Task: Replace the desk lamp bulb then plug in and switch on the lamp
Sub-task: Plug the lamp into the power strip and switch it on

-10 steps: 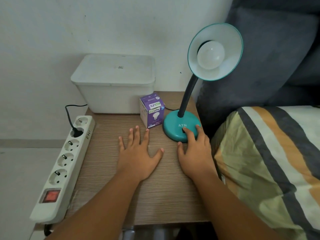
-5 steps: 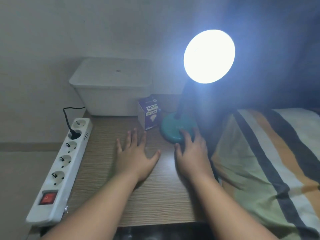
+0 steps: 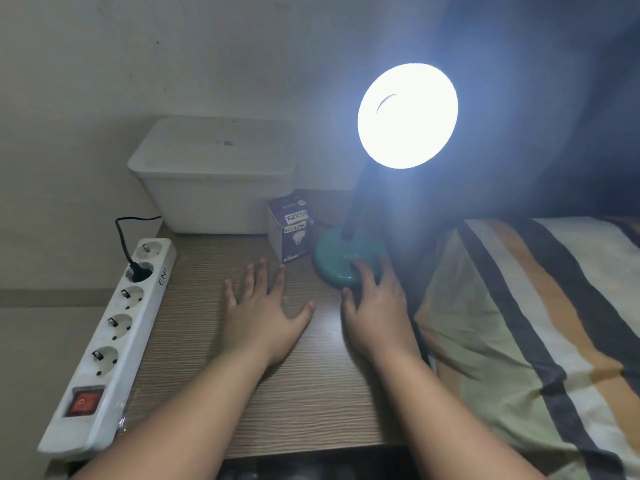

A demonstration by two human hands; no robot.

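Note:
The teal desk lamp stands at the table's back right, its round base (image 3: 337, 258) under a dark neck. Its shade (image 3: 408, 115) glows bright white, lit and facing me. My right hand (image 3: 375, 306) rests partly on the base, fingers spread, index finger on the base's front where the switch is. My left hand (image 3: 265, 310) lies flat and open on the wooden table (image 3: 301, 403). A black plug (image 3: 138, 271) sits in the second socket of the white power strip (image 3: 110, 344), whose red switch (image 3: 84, 400) is lit.
A purple bulb box (image 3: 290, 233) stands just left of the lamp base. A white lidded plastic bin (image 3: 211, 174) sits at the back against the wall. A striped pillow (image 3: 540, 327) lies right of the table, with dark upholstery behind it.
The lamp went from unlit to lit, and the room looks darker around its glare. Both hands have stayed almost where they were.

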